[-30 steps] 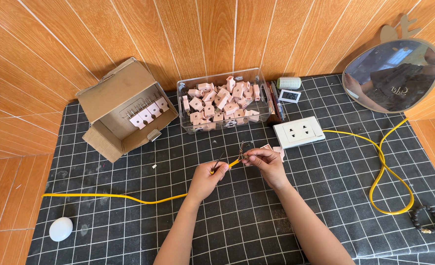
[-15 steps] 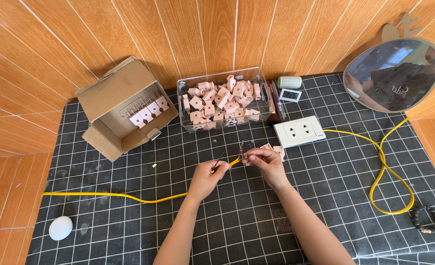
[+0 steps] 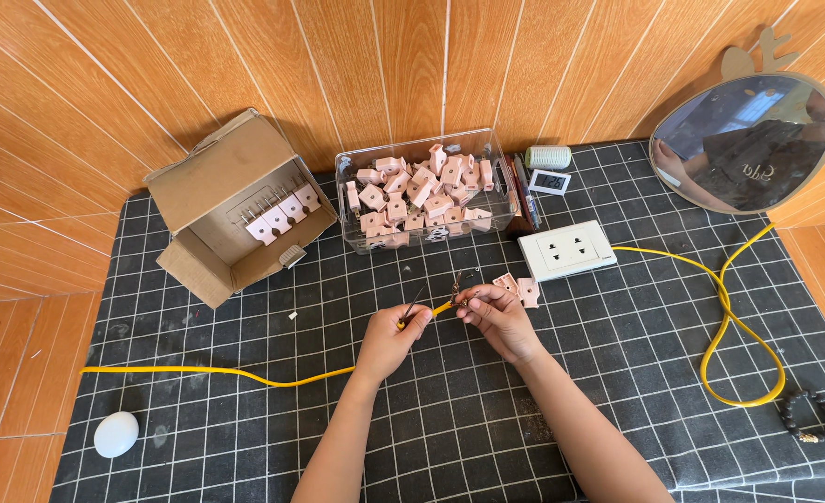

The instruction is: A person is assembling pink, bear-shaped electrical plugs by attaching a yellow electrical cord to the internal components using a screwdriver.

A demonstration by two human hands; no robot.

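My left hand (image 3: 392, 337) pinches the end of a yellow cable (image 3: 217, 373) that trails off to the left over the mat. My right hand (image 3: 496, 317) pinches the dark bare wire strands (image 3: 456, 291) sticking out of that cable end. Both hands meet above the black gridded mat (image 3: 617, 373). Two small pink plug parts (image 3: 519, 287) lie just behind my right hand. A white double socket (image 3: 567, 251) sits behind them, with a second stretch of yellow cable (image 3: 724, 317) looping from it to the right.
A clear plastic tub (image 3: 419, 191) full of pink plug parts stands at the back. An open cardboard box (image 3: 231, 205) lies on its side to the left. A round mirror (image 3: 748, 144) leans at the back right. A white egg-shaped object (image 3: 116, 434) and a bead bracelet (image 3: 808, 416) lie near the front corners.
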